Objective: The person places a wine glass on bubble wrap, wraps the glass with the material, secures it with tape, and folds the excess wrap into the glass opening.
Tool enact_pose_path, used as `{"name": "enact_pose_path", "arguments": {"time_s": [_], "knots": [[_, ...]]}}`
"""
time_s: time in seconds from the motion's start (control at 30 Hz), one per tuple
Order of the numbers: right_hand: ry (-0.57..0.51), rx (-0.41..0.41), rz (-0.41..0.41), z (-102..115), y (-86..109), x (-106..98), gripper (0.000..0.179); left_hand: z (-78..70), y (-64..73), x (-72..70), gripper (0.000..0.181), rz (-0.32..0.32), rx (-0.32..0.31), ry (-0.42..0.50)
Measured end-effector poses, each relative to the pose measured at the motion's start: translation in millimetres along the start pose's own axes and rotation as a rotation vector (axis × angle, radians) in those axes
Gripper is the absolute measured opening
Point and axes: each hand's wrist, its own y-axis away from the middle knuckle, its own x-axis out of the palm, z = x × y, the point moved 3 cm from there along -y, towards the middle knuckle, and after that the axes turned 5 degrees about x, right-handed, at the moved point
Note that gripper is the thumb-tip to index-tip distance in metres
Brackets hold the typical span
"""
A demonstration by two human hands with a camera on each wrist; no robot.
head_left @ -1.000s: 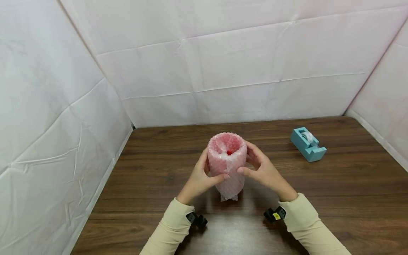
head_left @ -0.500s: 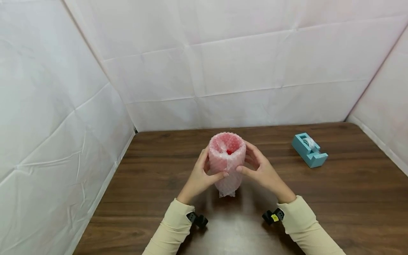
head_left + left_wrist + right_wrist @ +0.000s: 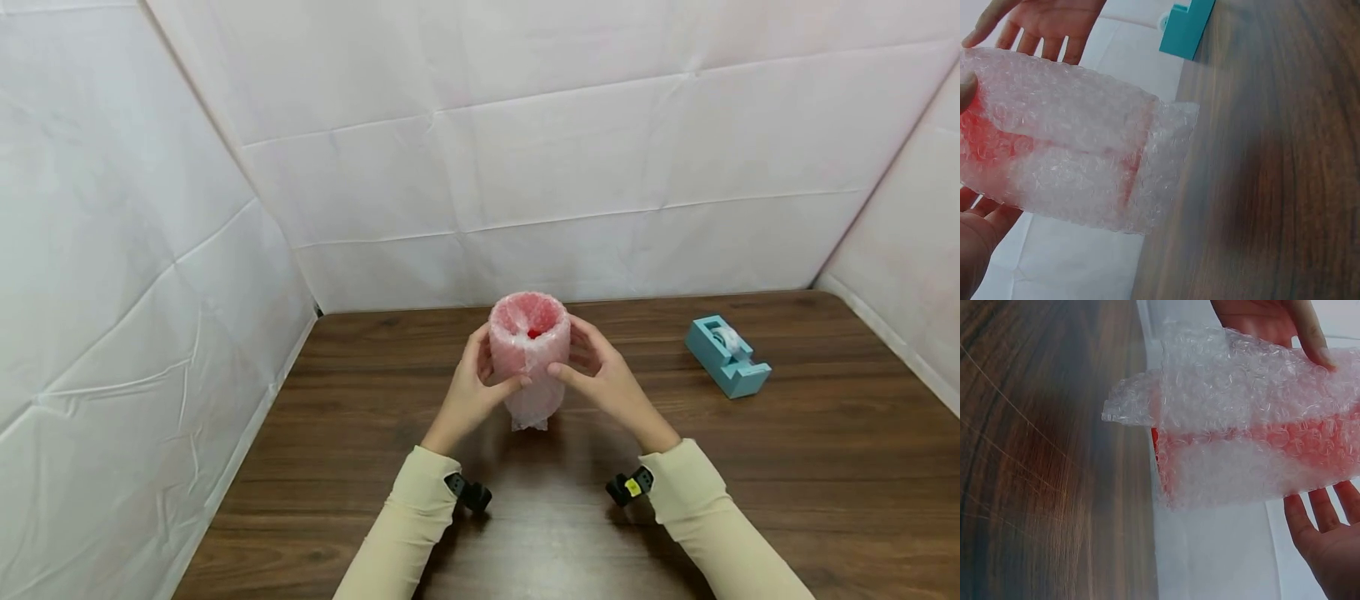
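Note:
A red cylinder-like object wrapped in clear bubble wrap stands upright between my hands, its open, hollow top facing me. My left hand grips its left side, thumb across the front. On the other side my right hand holds it, thumb also on the front, fingers behind. In the left wrist view the bubble wrap has a loose flap at its bottom end and looks raised off the table. Red shows through the wrap in the right wrist view. The fingers behind it are partly hidden.
A light-blue tape dispenser with a roll of clear tape stands at the right rear of the brown wooden table. White cloth walls enclose the table at the back and both sides.
Both hands have carried the wrapped object up or away from me, and slightly left. Their hold looks the same. The head view has shifted slightly; the dispenser stays put on the table.

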Motion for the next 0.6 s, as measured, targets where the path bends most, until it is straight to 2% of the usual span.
{"name": "enact_pose_path", "arguments": {"time_s": [0.17, 0.37, 0.6], "knots": [[-0.034, 0.007, 0.001, -7, -10.4, 1, 0.067, -10.0, -4.4, -2.0, 0.077, -0.018, -0.001, -0.074], [-0.059, 0.023, -0.012, -12, -18.0, 2, 0.068, -8.1, -7.7, -2.5, 0.077, -0.039, 0.008, -0.156], [-0.032, 0.027, -0.045, -18, -25.2, 0, 0.067, -3.8, -13.7, 0.4, 0.078, -0.068, 0.024, -0.212]]}}
